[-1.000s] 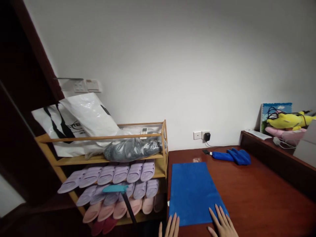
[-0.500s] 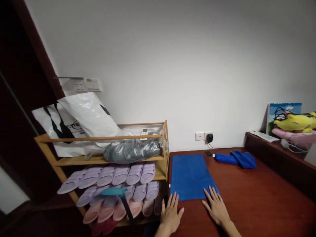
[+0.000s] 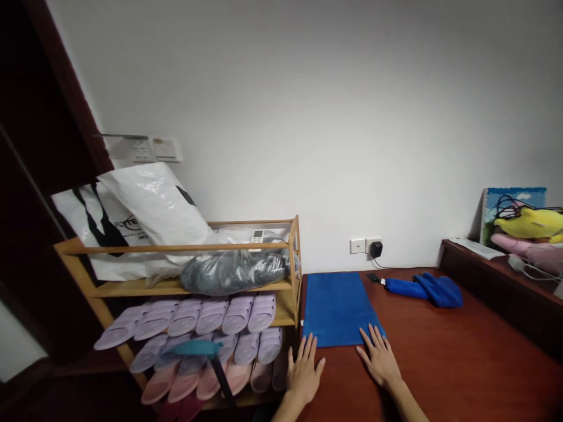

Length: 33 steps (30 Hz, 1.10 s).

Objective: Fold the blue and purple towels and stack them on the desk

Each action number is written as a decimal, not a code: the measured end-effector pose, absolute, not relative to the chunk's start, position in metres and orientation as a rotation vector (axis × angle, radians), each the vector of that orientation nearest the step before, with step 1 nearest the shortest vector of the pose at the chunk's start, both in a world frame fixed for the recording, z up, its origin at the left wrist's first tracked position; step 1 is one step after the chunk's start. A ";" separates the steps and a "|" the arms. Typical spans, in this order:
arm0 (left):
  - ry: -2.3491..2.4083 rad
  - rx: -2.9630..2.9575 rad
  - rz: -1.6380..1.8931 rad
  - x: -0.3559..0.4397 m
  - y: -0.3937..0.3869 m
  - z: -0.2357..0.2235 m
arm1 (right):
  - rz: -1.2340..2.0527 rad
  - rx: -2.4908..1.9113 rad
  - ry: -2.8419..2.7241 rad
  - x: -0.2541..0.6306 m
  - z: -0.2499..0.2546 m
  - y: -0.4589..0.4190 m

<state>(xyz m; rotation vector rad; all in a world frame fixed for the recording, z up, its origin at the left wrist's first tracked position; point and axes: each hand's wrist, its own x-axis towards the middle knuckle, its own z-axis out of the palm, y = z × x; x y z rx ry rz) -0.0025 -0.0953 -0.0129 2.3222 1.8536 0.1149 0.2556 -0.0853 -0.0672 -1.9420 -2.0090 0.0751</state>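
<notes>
A blue cloth (image 3: 338, 308) lies flat on the reddish-brown tabletop (image 3: 466, 357), its far edge near the wall. My left hand (image 3: 303, 372) rests with fingers outstretched, its fingertips at the cloth's near left corner. At the near right corner, my right hand (image 3: 380, 358) lies flat with the fingers slightly spread and the tips on the cloth. Neither hand grips anything. Further back to the right is a second, bunched blue cloth (image 3: 440, 289), twisted in its middle.
Left of the table stands a wooden rack (image 3: 294, 269) with rows of slippers (image 3: 263, 310), a white bag (image 3: 149, 202) and a remote (image 3: 257, 238). A black plug (image 3: 376, 249) sits in the wall socket. On the raised ledge at right lies a yellow plush toy (image 3: 530, 224).
Both hands have moved away from me across the table, and the flat blue cloth has slid with them toward the wall. The bunched cloth stays put; the view has shifted slightly.
</notes>
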 end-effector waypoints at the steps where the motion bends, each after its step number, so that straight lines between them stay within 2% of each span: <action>1: 1.859 2.328 0.133 -0.003 -0.095 -0.016 | 0.075 -1.940 -2.006 0.255 -0.067 -0.084; 14: 1.827 2.534 0.478 -0.009 -0.095 -0.034 | -0.007 -1.854 -1.937 0.259 -0.061 -0.085; 26: 1.944 2.450 0.425 -0.003 -0.098 -0.034 | -0.158 -1.896 -1.727 0.261 -0.063 -0.085; 33: 1.830 2.552 0.467 0.007 -0.094 -0.034 | -0.044 -1.903 -1.611 0.261 -0.064 -0.086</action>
